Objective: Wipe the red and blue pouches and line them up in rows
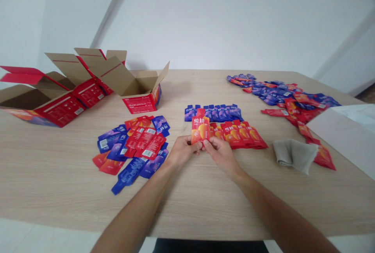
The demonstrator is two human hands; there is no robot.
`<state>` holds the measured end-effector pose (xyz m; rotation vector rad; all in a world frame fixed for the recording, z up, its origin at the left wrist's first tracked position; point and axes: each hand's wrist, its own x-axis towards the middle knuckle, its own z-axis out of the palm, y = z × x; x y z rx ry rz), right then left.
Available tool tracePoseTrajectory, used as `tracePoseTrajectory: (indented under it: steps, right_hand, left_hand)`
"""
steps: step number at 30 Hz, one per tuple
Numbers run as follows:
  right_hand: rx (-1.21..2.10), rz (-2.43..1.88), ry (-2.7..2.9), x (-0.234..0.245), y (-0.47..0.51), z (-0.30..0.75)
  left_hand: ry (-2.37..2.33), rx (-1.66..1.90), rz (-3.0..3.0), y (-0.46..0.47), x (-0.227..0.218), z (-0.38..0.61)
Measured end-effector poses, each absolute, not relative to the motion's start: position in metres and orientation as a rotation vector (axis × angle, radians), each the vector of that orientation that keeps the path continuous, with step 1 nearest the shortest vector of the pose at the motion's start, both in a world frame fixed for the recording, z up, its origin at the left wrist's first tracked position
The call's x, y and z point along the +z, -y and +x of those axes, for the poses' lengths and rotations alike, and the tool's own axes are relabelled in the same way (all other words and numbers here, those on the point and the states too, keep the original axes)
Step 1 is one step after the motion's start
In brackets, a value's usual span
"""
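Both of my hands hold one red pouch (200, 128) upright above the wooden table (58, 174). My left hand (183, 152) pinches its lower left corner and my right hand (219, 152) pinches its lower right corner. Just behind the pouch lies a neat row of red pouches (243, 135), and behind that a row of blue pouches (216, 113). A loose pile of red and blue pouches (133, 149) lies to the left of my left hand.
Open red cardboard boxes (140, 88) (58, 96) stand at the back left. A large scattered heap of red and blue pouches (281, 96) covers the back right. A grey cloth (294, 154) lies to the right, beside a white sheet (345, 135).
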<state>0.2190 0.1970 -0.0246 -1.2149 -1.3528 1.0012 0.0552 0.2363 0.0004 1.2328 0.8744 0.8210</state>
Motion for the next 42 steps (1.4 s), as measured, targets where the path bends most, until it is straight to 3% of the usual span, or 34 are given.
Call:
tracePoseTrajectory:
  steps: [21,29,37,42]
  right_hand:
    - [1.139,-1.104,1.117,-0.021,-0.193,0.214]
    - [1.351,-0.938,0.807,-0.001,-0.184,0.213]
    - [1.434,-0.901,0.688,0.009,-0.183,0.212]
    - [1.292,-1.032,0.894,0.004,-0.18,0.216]
  left_hand:
    - [-0.987,0.786,1.252,-0.235,-0.003,0.053]
    - [-1.034,1.276,1.804,-0.236,0.007,0.041]
    - [-0.975,1.385,2.172,-0.231,0.006,0.04]
    - [-0.644,1.453,2.153,-0.233,0.011,0.038]
